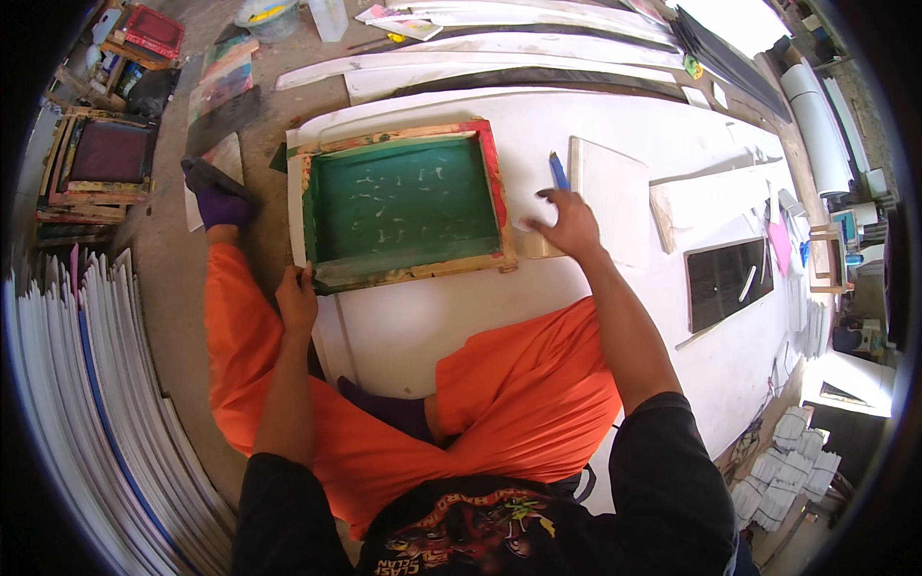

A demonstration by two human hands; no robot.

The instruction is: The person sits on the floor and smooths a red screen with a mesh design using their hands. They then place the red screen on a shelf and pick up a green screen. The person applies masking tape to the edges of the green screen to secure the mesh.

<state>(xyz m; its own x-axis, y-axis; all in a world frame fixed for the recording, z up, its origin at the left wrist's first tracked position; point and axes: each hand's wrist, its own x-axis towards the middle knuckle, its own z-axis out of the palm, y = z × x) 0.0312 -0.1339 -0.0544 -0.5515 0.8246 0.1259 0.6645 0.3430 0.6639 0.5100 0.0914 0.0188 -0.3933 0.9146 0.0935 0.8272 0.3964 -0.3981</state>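
Note:
A screen-printing frame (498,206) with wooden bars and a green mesh lies in front of me on a white board (413,326). Small pale marks run in rows across the mesh. At its near left corner my left hand (298,296) is closed on the wood. My right hand (569,223) is just right of the frame, thumb and forefinger apart, with nothing visible between them. Just beyond those fingers is a slim blue tool (558,171); its kind is unclear. A stack of white sheets (610,197) lies beside it, partly behind my right hand.
Farther right are a white slab (715,197) and a dark rectangular panel (728,280). Long white strips (480,53) lie along the far side. Other frames (110,154) are piled at far left, above a row of upright sheets (96,413). My orange-trousered legs border the near side.

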